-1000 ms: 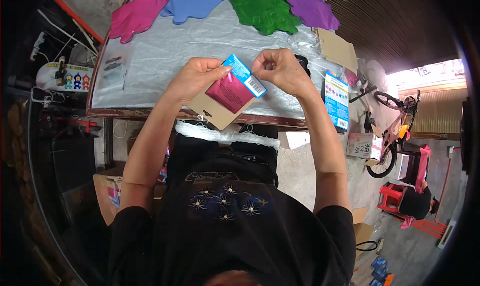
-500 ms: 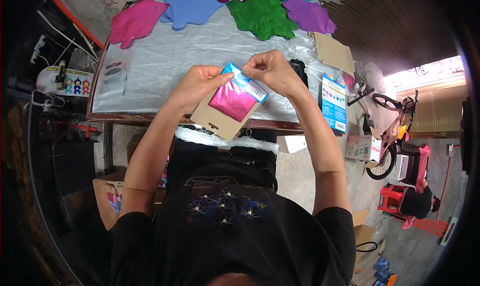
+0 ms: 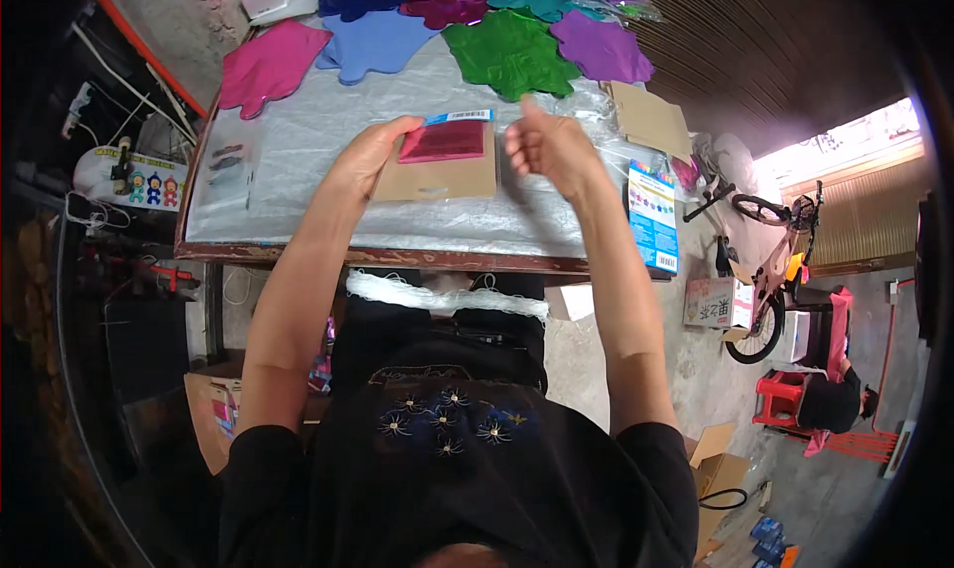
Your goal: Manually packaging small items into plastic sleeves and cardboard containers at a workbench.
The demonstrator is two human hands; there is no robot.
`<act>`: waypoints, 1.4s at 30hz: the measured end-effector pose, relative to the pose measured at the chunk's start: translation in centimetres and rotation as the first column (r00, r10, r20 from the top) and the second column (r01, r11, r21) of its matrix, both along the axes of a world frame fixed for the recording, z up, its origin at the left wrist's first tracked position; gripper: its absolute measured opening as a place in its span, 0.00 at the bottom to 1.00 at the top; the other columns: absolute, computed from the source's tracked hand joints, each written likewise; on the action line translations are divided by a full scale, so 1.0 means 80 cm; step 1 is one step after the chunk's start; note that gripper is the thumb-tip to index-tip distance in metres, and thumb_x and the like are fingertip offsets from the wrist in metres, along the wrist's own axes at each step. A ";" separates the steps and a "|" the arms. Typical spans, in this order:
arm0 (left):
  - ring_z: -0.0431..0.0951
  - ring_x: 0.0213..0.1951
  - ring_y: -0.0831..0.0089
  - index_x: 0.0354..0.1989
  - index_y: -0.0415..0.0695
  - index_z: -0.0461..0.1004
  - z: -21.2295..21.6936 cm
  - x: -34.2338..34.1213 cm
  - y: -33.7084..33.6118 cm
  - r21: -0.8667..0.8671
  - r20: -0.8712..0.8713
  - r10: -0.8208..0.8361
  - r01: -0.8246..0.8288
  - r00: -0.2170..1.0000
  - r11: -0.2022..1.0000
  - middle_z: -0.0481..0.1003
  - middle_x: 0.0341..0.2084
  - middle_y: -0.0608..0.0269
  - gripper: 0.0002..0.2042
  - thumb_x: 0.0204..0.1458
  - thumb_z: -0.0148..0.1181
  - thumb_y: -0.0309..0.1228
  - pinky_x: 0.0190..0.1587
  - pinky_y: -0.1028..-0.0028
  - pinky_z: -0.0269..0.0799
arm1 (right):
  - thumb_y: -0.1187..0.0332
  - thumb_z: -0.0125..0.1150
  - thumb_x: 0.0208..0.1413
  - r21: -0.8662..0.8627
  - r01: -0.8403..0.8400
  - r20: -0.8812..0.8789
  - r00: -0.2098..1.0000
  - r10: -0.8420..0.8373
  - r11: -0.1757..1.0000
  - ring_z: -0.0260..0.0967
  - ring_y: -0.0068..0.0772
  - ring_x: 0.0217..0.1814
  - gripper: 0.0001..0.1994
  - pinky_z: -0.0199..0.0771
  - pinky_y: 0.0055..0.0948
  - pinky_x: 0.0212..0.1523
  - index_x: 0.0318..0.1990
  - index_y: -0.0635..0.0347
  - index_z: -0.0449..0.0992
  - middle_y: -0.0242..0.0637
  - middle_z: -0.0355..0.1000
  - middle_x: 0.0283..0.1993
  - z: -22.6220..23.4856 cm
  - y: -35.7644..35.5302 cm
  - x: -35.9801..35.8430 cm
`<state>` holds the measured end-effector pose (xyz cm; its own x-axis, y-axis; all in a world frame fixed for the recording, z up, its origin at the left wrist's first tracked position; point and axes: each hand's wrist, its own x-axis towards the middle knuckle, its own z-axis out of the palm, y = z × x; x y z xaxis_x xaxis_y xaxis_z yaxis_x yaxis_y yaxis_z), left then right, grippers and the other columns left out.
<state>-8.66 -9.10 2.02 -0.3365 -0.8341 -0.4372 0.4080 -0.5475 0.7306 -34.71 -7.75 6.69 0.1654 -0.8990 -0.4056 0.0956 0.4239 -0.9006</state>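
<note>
The left hand (image 3: 370, 156) grips the cardboard card (image 3: 437, 175) bearing a folded pink balloon (image 3: 444, 143). The right hand (image 3: 549, 146) hovers loosely curled just right, holding nothing. Keep the card flat and steady.

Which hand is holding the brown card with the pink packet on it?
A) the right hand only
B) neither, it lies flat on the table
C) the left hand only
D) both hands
C: the left hand grips the brown card by its left edge, while the right hand is off to the card's right, clear of it, with a finger pointing up.
</note>
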 end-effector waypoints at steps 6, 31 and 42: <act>0.79 0.34 0.71 0.40 0.40 0.75 -0.019 -0.008 -0.014 0.026 0.056 -0.068 0.067 0.996 0.997 0.79 0.34 0.59 0.12 0.58 0.54 0.36 0.38 0.70 0.77 | 0.60 0.67 0.56 -0.021 -0.017 0.261 0.965 0.022 1.000 0.66 0.23 0.15 0.13 0.65 0.23 0.15 0.27 0.58 0.77 0.30 0.70 0.18 -0.030 0.009 0.032; 0.79 0.39 0.76 0.48 0.39 0.74 0.000 -0.013 0.036 -0.299 0.015 0.040 -0.033 0.999 0.954 0.79 0.39 0.62 0.16 0.58 0.62 0.38 0.43 0.74 0.76 | 0.69 0.64 0.57 -0.264 -0.047 0.038 0.998 0.059 0.963 0.71 0.19 0.26 0.06 0.70 0.20 0.27 0.34 0.63 0.80 0.31 0.77 0.28 -0.035 0.041 0.020; 0.80 0.39 0.75 0.49 0.38 0.74 0.004 -0.021 0.048 -0.234 0.040 0.074 -0.063 0.996 0.970 0.79 0.40 0.60 0.19 0.56 0.65 0.38 0.43 0.72 0.77 | 0.70 0.64 0.56 -0.211 -0.012 0.049 0.999 0.023 0.977 0.72 0.21 0.24 0.06 0.70 0.21 0.25 0.34 0.64 0.80 0.33 0.76 0.27 -0.038 0.045 0.027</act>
<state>-10.31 -5.25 2.33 -0.2581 -0.9352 -0.2425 0.4002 -0.3319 0.8542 -32.54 -4.15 3.62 0.1974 -0.9601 -0.1982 0.1374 0.2273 -0.9641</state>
